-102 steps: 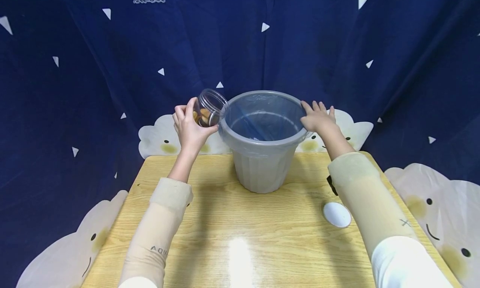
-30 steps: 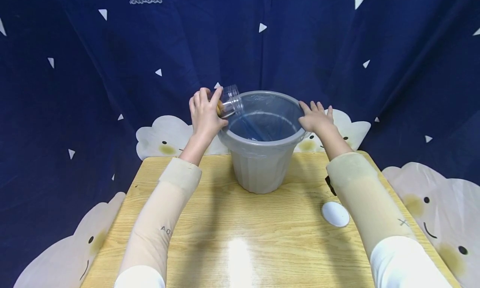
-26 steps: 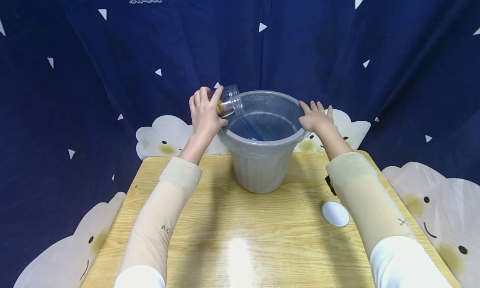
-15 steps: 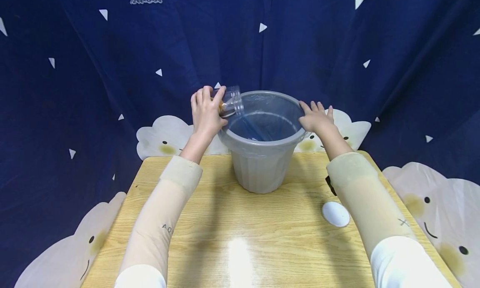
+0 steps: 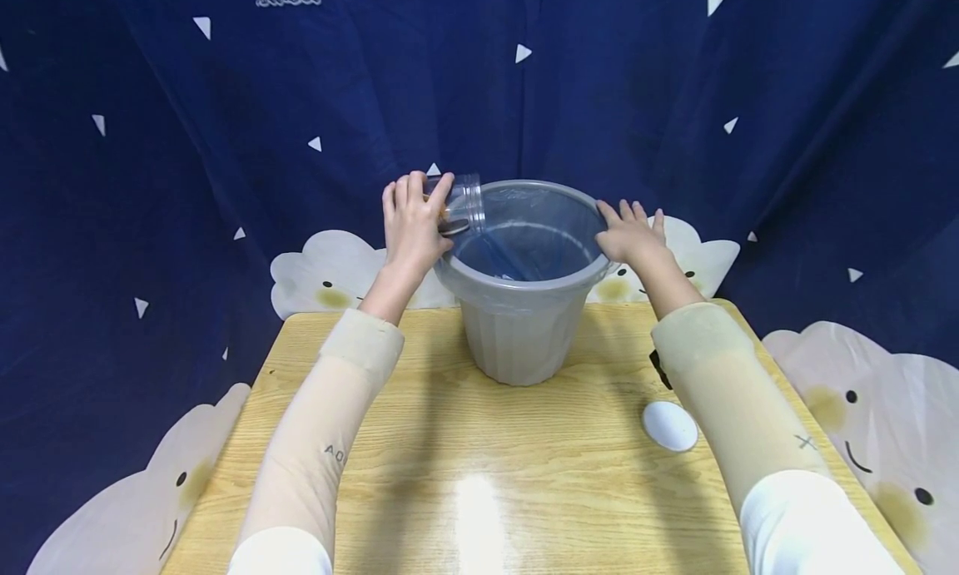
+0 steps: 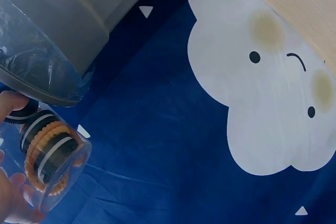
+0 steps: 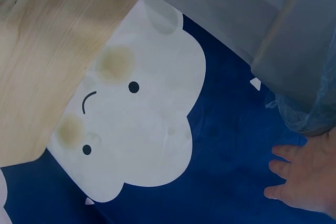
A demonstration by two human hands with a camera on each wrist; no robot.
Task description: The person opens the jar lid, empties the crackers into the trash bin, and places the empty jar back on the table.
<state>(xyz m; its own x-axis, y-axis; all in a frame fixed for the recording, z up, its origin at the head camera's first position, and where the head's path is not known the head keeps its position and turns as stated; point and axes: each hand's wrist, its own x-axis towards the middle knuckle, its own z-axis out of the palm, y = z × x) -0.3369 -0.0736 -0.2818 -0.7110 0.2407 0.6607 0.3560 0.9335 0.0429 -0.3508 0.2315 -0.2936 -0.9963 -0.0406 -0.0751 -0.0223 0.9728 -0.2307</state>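
Observation:
My left hand (image 5: 412, 225) grips a clear plastic jar (image 5: 470, 196), lying nearly on its side with its open mouth over the left rim of a grey trash bin (image 5: 522, 334). In the left wrist view, dark sandwich cookies (image 6: 55, 156) with white filling and scalloped golden ones lie in the jar. One dark cookie (image 6: 23, 113) is close to the thumb, near the bin's rim. A thin see-through bag (image 6: 37, 56) lines the bin. My right hand (image 5: 635, 232) rests at the bin's right rim, its fingers (image 7: 283, 169) spread and extended outward.
The bin stands at the back of a wooden table (image 5: 524, 458). A white round lid (image 5: 670, 426) lies on the table beside the right forearm. Behind hangs a dark blue curtain (image 5: 584, 101) with white triangles and cloud faces.
My left hand has brought the jar rightward from beside the bin to over its rim and tipped it further, to nearly level. My right hand has stayed at the right rim.

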